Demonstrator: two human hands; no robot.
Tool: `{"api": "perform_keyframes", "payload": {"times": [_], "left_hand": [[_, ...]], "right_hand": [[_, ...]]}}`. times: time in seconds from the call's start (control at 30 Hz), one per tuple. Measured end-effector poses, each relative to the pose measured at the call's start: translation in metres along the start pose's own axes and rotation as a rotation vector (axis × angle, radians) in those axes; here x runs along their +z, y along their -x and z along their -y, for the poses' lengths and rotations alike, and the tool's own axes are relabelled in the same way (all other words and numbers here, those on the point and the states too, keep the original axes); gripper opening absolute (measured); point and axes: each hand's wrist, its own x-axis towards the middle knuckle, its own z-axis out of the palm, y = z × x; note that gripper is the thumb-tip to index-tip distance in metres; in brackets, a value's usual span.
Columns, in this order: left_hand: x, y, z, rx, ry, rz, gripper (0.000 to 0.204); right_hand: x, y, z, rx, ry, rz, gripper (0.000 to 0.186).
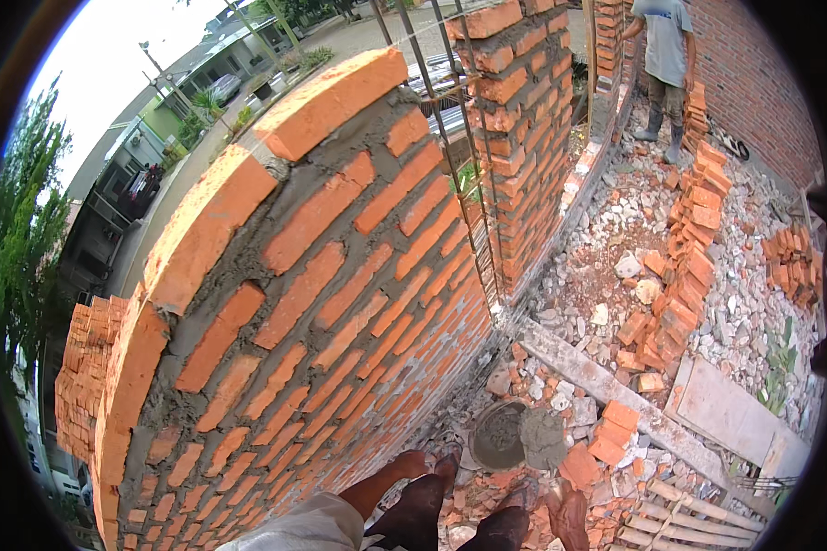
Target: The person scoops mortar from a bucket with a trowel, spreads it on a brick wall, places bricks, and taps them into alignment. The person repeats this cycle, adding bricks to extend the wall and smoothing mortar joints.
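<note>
One brick (579, 466): lying on rubble (735, 312) just ahead of right hand (570, 519), near mortar (544, 439). Probably weighing a moderate amount, being stiff, gritty, hardly slippery, and risking chipped corners if dropped; likely needing hold across long sides, at mid-length. Right hand: hanging low, too blurred to tell grasp from release. Left hand (412, 462): hanging beside wall (340, 303), fingers unclear, holding impossible to tell.

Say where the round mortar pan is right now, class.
The round mortar pan sits low and right of centre in the head view, with the brick wall to its left and a grey mortar heap at its right.
</note>
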Motion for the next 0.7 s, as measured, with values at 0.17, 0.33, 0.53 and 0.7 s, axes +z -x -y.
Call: {"api": "perform_keyframes", "payload": {"times": [0.17, 0.33, 0.53, 0.7], "left_hand": [[0.038, 0.097, 0.061, -0.149, 0.2, -0.092, 0.062], [0.074, 0.135, 0.104, -0.191, 0.296, -0.165, 0.06], [0.091, 0.123, 0.132, 0.056, 0.208, -0.384, 0.049], [0.078, 0.101, 0.147, -0.041, 0.474, -0.38, 0.047]], "right_hand": [[-0.101, -0.023, 0.139, -0.195, -0.175, -0.029, 0.035], [-0.17, -0.042, 0.306, -0.163, -0.65, 0.106, 0.033], [-0.192, -0.063, 0.455, -0.386, -1.46, 0.48, 0.039], [-0.17, -0.091, 0.509, -0.307, -2.172, 0.99, 0.046]]}}
